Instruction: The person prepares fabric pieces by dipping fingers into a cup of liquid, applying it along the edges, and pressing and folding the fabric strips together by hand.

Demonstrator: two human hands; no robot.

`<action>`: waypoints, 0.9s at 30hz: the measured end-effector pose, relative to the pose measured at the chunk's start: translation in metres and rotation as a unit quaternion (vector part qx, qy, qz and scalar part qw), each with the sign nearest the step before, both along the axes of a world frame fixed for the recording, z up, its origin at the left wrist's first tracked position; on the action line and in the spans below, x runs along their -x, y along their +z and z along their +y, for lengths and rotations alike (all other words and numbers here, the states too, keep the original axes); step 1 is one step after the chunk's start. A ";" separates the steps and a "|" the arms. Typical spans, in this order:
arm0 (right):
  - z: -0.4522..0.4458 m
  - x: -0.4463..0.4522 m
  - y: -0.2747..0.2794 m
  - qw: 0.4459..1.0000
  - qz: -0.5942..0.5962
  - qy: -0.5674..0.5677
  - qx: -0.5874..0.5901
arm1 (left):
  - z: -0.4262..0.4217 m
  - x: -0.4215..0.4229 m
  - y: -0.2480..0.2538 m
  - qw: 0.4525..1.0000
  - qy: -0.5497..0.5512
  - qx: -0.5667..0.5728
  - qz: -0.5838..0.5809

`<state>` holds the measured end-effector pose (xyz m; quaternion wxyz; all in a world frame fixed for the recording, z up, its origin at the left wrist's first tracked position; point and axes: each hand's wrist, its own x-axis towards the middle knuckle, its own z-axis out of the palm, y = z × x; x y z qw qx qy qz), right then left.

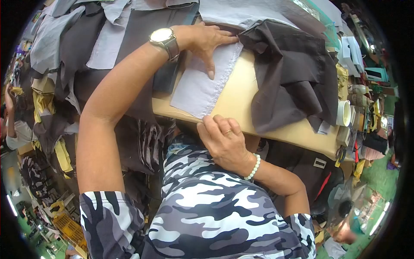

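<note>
A light grey strip of fabric (196, 88) with an overlocked, frayed long edge lies slanted on the tan tabletop (235, 101). My left hand (208, 42), below a wristwatch, rests flat on its far end with the fingers spread. At the near corner, by the table's front edge, my right hand (225, 140) has its fingers closed on the strip in a pinch. The thumb and the fingertips are partly hidden. Right of the strip, a dark brown garment piece (293, 77) lies crumpled and hangs slightly over the edge.
Dark and light grey fabric panels (103, 39) are draped at the left and back. A teal mesh basket (325, 23) stands at the back right. A cream cup (343, 113) sits by the table's right side. Another person's arm (9, 103) shows at far left.
</note>
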<state>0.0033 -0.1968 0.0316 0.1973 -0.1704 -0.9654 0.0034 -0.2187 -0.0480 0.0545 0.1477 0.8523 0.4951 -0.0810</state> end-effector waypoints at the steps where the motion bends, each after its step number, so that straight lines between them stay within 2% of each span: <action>1: -0.001 0.000 0.000 0.999 0.015 0.002 0.030 | 0.000 0.000 -0.001 1.000 -0.002 -0.003 0.000; 5: 0.022 0.002 0.004 0.997 0.017 -0.079 0.009 | 0.000 -0.001 0.001 1.000 -0.001 0.005 -0.003; 9: -0.004 -0.002 -0.006 0.999 -0.019 -0.028 0.025 | 0.001 0.002 -0.005 1.000 -0.008 0.010 -0.021; 11: -0.007 -0.003 -0.001 0.996 0.012 -0.003 0.090 | 0.005 0.002 -0.003 1.000 -0.009 0.023 -0.018; 13: 0.005 -0.004 0.000 0.996 0.052 -0.032 0.064 | 0.002 -0.001 0.002 1.000 -0.006 0.022 -0.001; 16: 0.006 -0.003 -0.001 0.995 -0.008 -0.041 0.086 | 0.001 -0.001 0.004 1.000 -0.014 0.020 0.000; 19: 0.022 -0.009 0.025 0.957 0.104 0.010 0.271 | -0.007 0.000 0.000 0.999 -0.015 0.027 -0.013; 21: 0.059 -0.025 0.054 0.948 0.250 -0.115 0.158 | -0.006 -0.001 0.011 0.999 -0.025 -0.012 -0.028; 22: 0.072 -0.035 0.063 0.930 0.284 -0.166 0.161 | -0.008 -0.002 0.018 0.999 -0.010 0.008 -0.042; 23: 0.081 -0.046 0.069 0.913 0.302 -0.221 0.160 | -0.010 -0.002 0.024 0.998 0.006 0.030 -0.056; 25: 0.099 -0.070 0.072 0.892 0.332 -0.272 0.141 | -0.029 0.001 0.028 0.989 0.099 -0.025 -0.109; 27: 0.112 -0.088 0.071 0.899 0.300 -0.307 0.087 | -0.039 0.001 0.027 0.964 0.208 -0.091 -0.136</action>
